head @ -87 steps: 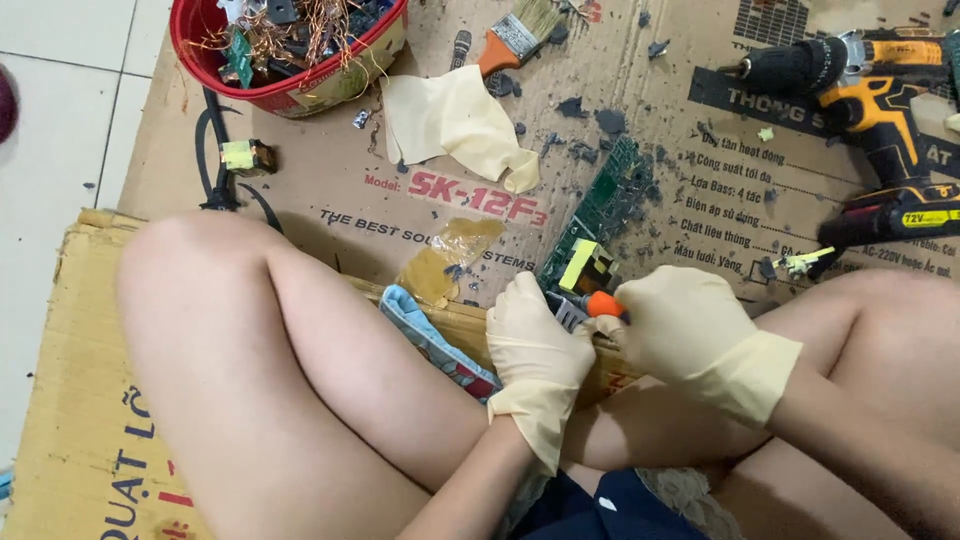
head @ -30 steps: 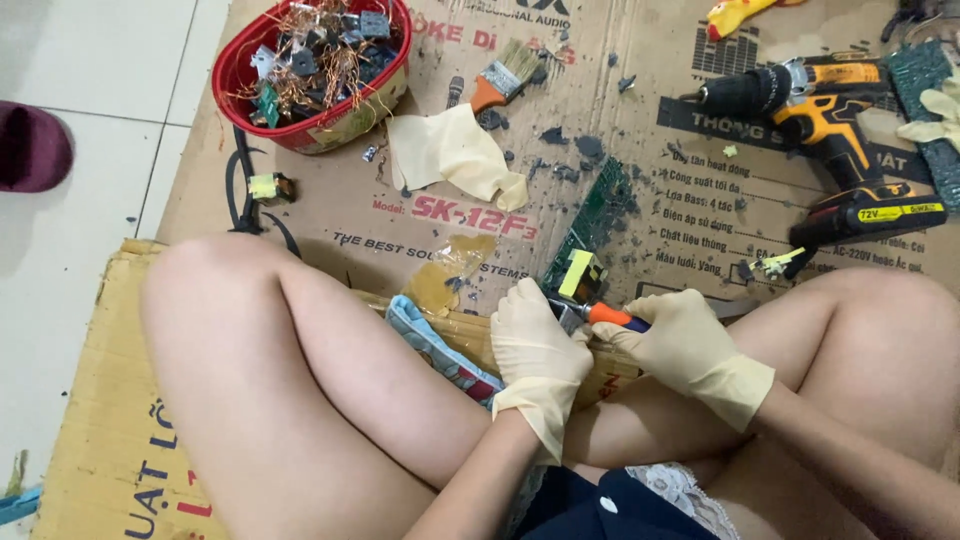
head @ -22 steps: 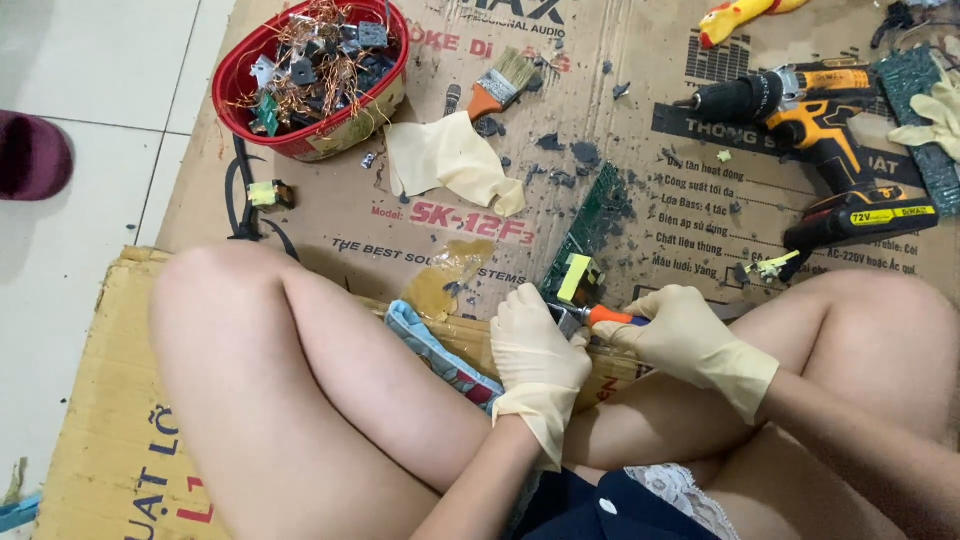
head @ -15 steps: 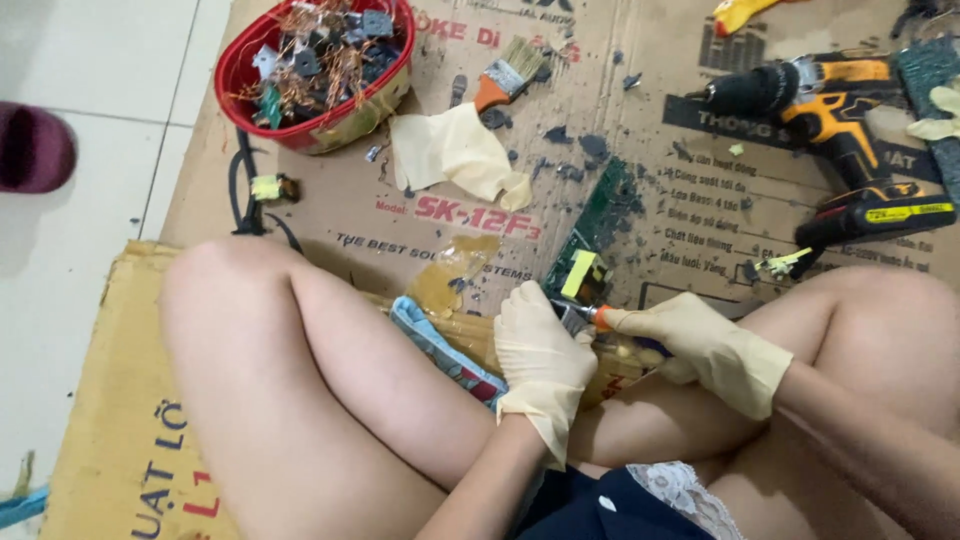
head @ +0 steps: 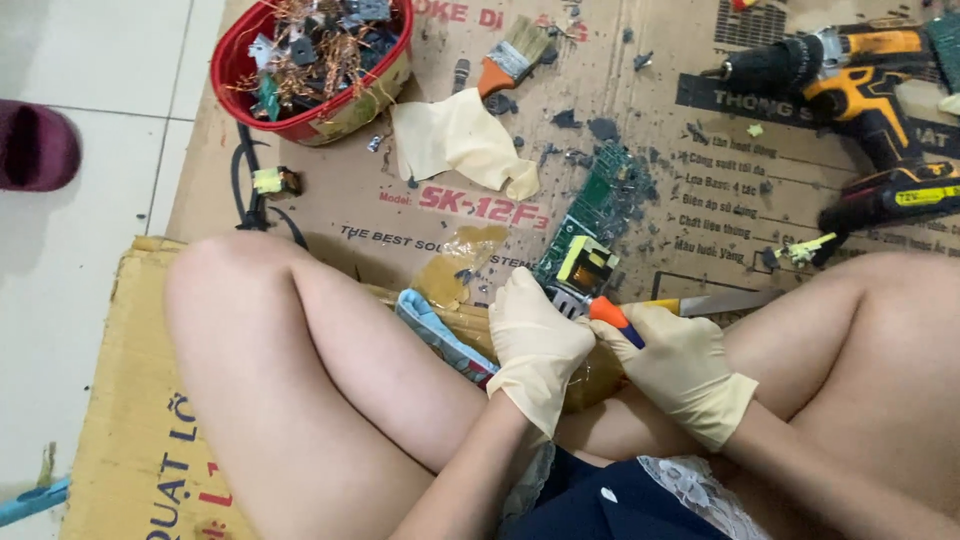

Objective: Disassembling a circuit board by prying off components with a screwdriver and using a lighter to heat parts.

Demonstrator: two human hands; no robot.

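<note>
Both hands wear pale rubber gloves and meet just above the person's crossed legs. The left hand is closed down over the near end of a green circuit board, which runs away from the hands across the cardboard sheet on the floor; a yellow-and-white block component on the board sits just beyond the left fingertips. The right hand is wrapped around a tool with an orange handle, whose tip points at the board right beside the left hand. A flat metal blade lies just beyond the right hand.

Farther out from the left hand lie a loose glove, a paintbrush and a red bowl of scrap parts. Well beyond the right hand rests a yellow-and-black cordless drill. Dark crumbs are scattered around the board.
</note>
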